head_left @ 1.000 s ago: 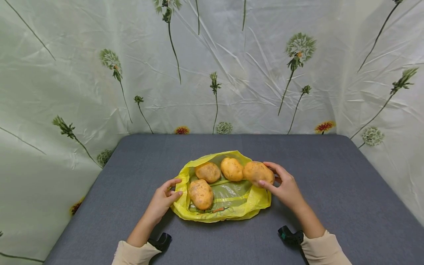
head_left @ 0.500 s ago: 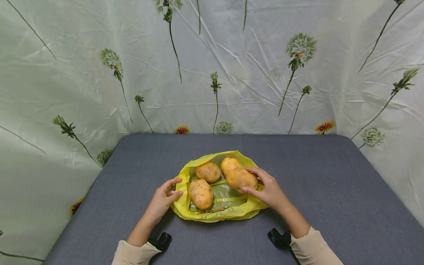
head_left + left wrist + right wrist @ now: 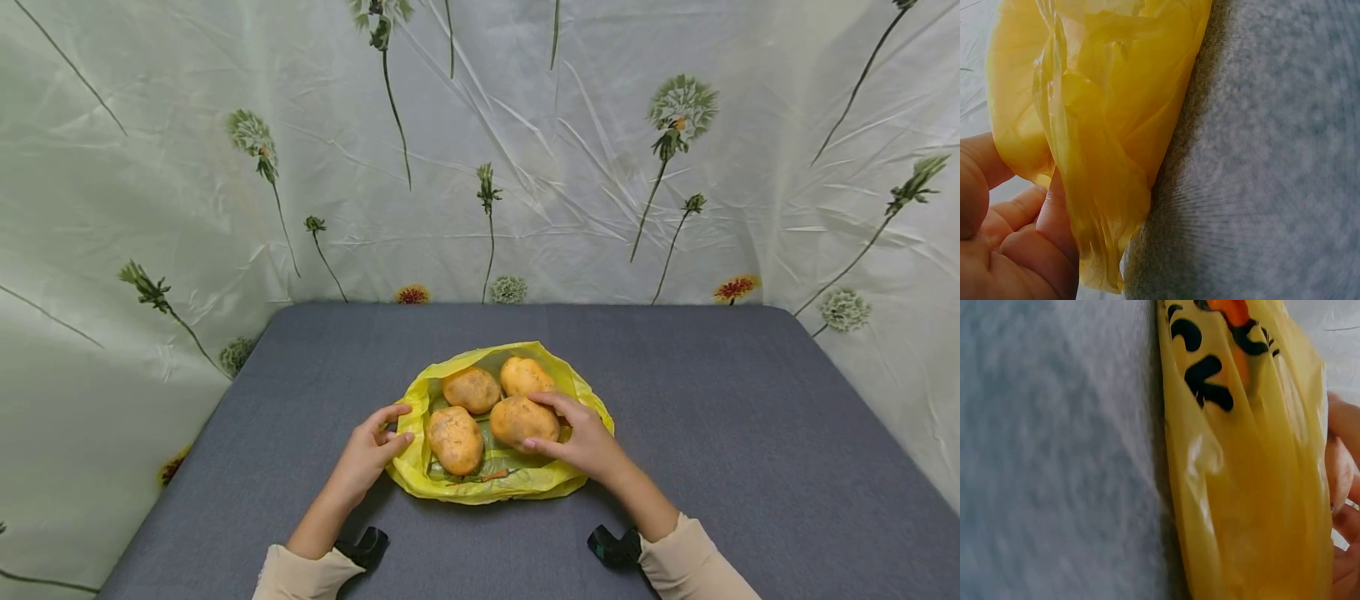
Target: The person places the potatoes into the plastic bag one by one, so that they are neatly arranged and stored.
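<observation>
A yellow plastic bag (image 3: 551, 483) lies with its mouth spread wide, several potatoes inside. My right hand (image 3: 581, 437) grips one potato (image 3: 523, 422) between thumb and fingers, inside the bag's right half. Behind that potato sits another potato (image 3: 527, 377), partly covered by it. On the left are a rear potato (image 3: 471, 390) and a front potato (image 3: 455, 440). My left hand (image 3: 370, 450) holds the bag's left rim with thumb and fingers, and the left wrist view has the yellow film (image 3: 1110, 125) hiding the fingertips. In the right wrist view the bag's wall (image 3: 1241, 487) covers most of the potato.
The bag rests on a grey cloth-covered table (image 3: 712, 400). A pale curtain (image 3: 555, 167) printed with dandelions hangs behind and at the sides. Black wrist mounts (image 3: 615, 547) stick out from both sleeves near the table's front.
My right hand has carried its potato leftward from over the bag's right rim to the middle of the bag, lower and beside the others. My left hand has stayed at the rim.
</observation>
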The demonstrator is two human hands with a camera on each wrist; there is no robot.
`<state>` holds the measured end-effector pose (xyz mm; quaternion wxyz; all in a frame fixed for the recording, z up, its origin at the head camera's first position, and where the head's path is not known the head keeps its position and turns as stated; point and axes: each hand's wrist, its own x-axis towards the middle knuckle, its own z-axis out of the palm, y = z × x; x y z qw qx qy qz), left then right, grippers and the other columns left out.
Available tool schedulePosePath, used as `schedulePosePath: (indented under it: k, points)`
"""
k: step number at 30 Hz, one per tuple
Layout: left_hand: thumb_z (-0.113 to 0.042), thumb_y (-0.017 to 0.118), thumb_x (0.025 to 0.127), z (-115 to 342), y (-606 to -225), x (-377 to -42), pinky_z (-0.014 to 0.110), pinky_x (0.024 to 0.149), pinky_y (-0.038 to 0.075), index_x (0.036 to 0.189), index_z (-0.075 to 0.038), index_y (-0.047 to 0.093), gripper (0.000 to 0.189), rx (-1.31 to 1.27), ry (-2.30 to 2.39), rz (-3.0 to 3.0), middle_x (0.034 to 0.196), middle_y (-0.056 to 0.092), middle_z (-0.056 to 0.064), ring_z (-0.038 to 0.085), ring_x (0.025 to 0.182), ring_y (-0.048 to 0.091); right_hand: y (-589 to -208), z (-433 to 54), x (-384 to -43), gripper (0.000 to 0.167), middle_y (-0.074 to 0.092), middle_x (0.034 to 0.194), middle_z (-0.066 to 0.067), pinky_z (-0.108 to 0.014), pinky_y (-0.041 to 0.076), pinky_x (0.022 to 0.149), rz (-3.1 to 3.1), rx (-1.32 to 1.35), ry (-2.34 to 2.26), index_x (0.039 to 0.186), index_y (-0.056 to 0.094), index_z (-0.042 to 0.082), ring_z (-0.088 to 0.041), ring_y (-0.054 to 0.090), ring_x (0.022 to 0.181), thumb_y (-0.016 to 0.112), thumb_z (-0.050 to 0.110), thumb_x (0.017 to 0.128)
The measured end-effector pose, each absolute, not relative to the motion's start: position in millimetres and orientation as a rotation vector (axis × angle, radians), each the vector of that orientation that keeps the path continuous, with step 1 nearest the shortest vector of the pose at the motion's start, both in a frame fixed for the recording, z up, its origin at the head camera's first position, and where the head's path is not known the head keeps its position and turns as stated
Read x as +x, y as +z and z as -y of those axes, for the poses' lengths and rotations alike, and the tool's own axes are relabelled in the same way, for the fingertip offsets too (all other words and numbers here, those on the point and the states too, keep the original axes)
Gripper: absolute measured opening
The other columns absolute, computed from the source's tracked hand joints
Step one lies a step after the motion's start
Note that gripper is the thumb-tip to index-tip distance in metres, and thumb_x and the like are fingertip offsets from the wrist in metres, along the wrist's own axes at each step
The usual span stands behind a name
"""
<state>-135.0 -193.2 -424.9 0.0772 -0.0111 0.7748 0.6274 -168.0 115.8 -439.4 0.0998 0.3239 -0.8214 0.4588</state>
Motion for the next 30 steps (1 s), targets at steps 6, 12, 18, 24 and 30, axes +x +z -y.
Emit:
schedulePosePath:
  k: [6, 12, 18, 24, 30]
  points:
    - [0.001, 0.058, 0.085, 190, -413, -129, 0.023, 0.053, 0.044, 0.125, 0.004, 0.044, 0.042, -0.020, 1.875, -2.344, 0.081, 0.058, 0.013, 0.014, 0.063, 0.055, -448, -114, -170, 0.056, 0.056, 0.115, -0.003, -0.035, 0.044, 0.082, 2.435, 0.992, 1.287, 0.120, 0.055, 0.010, -0.018, 0.052, 0.105, 0.077, 0.026, 0.071]
    - [0.001, 0.057, 0.086, 189, -412, -129, 0.023, 0.052, 0.043, 0.125, 0.004, 0.044, 0.042, -0.024, 1.852, -2.361, 0.077, 0.059, 0.013, 0.014, 0.062, 0.055, -452, -111, -169, 0.056, 0.055, 0.116, -0.003, -0.040, 0.042, 0.084, 2.489, 0.981, 1.236, 0.120, 0.055, 0.009, -0.019, 0.050, 0.107, 0.076, 0.030, 0.072]
    - [0.001, 0.057, 0.086, 190, -417, -131, 0.023, 0.051, 0.042, 0.125, 0.003, 0.044, 0.042, -0.031, 1.841, -2.367, 0.074, 0.059, 0.012, 0.013, 0.060, 0.053, -454, -111, -170, 0.057, 0.053, 0.118, -0.003, -0.042, 0.041, 0.085, 2.521, 0.977, 1.216, 0.121, 0.054, 0.008, -0.020, 0.048, 0.109, 0.075, 0.030, 0.073]
    - [-0.002, 0.060, 0.085, 194, -430, -137, 0.023, 0.052, 0.043, 0.126, 0.001, 0.044, 0.044, -0.036, 1.857, -2.353, 0.080, 0.059, 0.012, 0.014, 0.062, 0.054, -452, -111, -169, 0.055, 0.053, 0.119, -0.002, -0.042, 0.040, 0.087, 2.498, 0.988, 1.222, 0.120, 0.054, 0.008, -0.019, 0.048, 0.110, 0.074, 0.030, 0.074]
    - [-0.007, 0.061, 0.085, 198, -442, -141, 0.024, 0.052, 0.044, 0.125, -0.003, 0.046, 0.043, -0.021, 1.863, -2.377, 0.081, 0.059, 0.013, 0.015, 0.063, 0.055, -446, -113, -170, 0.049, 0.053, 0.118, -0.003, -0.039, 0.039, 0.089, 2.453, 0.994, 1.209, 0.119, 0.054, 0.007, -0.019, 0.048, 0.111, 0.071, 0.027, 0.078]
